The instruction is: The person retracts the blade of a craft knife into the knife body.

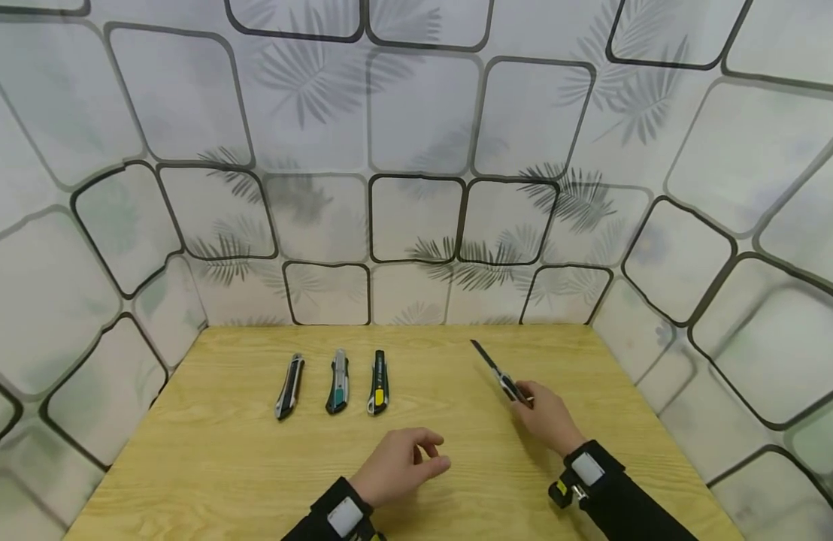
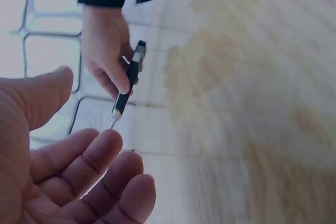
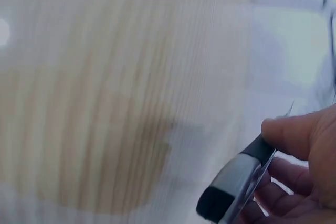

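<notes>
My right hand (image 1: 548, 417) grips a dark utility knife (image 1: 507, 385) above the right side of the table, its long dark blade pointing up and to the left. In the right wrist view the knife (image 3: 236, 177) has a grey and black handle, with the thumb pressed along it. Nearer the table's front, my left hand (image 1: 403, 466) hovers with loosely bent fingers and holds nothing. Three more utility knives lie in a row to the left: a black and silver one (image 1: 291, 386), one with a teal slider (image 1: 337, 382) and one with a yellow slider (image 1: 379, 383).
The light wooden table (image 1: 240, 466) runs back to a patterned curtain (image 1: 416, 218), which also encloses its left and right sides. Each wrist wears a black band with a white square, seen on the left band (image 1: 345, 517) and the right band (image 1: 588, 468).
</notes>
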Demonstrator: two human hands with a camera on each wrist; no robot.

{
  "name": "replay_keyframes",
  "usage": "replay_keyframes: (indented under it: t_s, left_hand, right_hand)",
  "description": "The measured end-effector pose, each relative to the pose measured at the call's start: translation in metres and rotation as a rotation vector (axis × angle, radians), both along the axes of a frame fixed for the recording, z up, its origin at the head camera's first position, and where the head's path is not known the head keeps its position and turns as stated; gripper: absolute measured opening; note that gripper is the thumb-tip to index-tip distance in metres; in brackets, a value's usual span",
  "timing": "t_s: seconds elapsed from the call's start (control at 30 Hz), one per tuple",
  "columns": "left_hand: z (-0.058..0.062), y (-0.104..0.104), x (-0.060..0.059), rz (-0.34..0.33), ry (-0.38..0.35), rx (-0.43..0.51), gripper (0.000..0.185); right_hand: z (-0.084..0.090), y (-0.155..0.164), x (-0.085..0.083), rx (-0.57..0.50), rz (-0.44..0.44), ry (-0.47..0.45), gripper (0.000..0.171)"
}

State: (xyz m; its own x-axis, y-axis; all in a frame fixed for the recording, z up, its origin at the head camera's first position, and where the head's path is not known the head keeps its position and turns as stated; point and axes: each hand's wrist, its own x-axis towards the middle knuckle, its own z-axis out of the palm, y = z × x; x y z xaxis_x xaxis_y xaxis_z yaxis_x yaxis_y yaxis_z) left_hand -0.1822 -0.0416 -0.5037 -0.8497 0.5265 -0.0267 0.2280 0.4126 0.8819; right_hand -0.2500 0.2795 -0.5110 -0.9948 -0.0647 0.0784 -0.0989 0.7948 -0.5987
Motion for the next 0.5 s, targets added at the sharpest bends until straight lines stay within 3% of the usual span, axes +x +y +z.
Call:
replay_keyframes:
  t_s: [0.13, 0.27, 0.4, 0.5]
  left_hand:
    - [0.005, -0.009, -0.002, 0.133, -0.034, 0.042, 0.045]
    - [0.003, -0.016, -0.005, 0.229, -0.073, 0.11, 0.059]
    - [0.002, -0.021, -0.006, 0.315, -0.143, 0.263, 0.07]
    - [0.003, -0.024, -0.006, 0.341, -0.171, 0.408, 0.067]
  right_hand:
    - [0.005, -0.045, 0.016, -0.064, 0.087, 0.008, 0.038]
    - [0.012, -0.081, 0.032, -0.094, 0.194, 0.025, 0.037]
    - [0.021, -0.107, 0.047, -0.16, 0.313, 0.023, 0.04]
    - [0.026, -0.123, 0.059, -0.224, 0.372, 0.014, 0.045]
